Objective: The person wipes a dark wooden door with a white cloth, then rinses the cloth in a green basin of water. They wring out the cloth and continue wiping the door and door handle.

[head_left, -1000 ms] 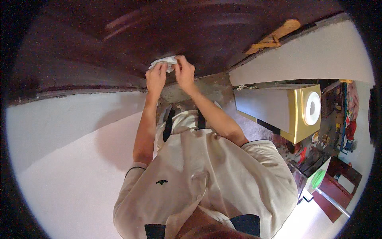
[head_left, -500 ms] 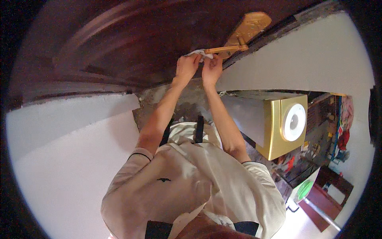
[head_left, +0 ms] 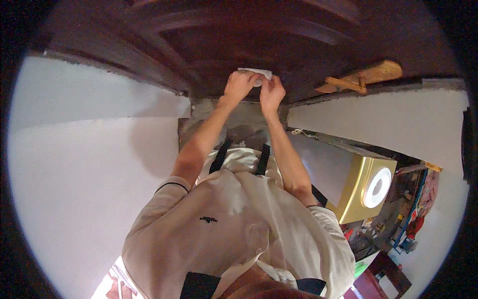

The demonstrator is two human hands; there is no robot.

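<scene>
A small folded white tissue or thin cloth (head_left: 258, 73) is stretched between my two hands, in front of the dark brown panelled door (head_left: 209, 45). My left hand (head_left: 239, 86) grips its left part with the fingers curled. On its right end, my right hand (head_left: 272, 93) pinches with thumb and fingers. A bit of the white piece hangs between the fingertips. To the right of my hands, a gold-coloured door handle on a long plate (head_left: 363, 78) is fixed to the door, and neither hand touches it.
Pale walls flank me left (head_left: 89, 149) and right (head_left: 358, 107). At my right stands a gold box-shaped thing with a round white ring (head_left: 377, 187) on its face. Beyond it are cluttered shelves and hanging red and pink cloth (head_left: 420, 214).
My view has swung right, so the door handle now sits farther right. Both hands have come away from beside the handle, and the white piece now spreads flatter between them.
</scene>
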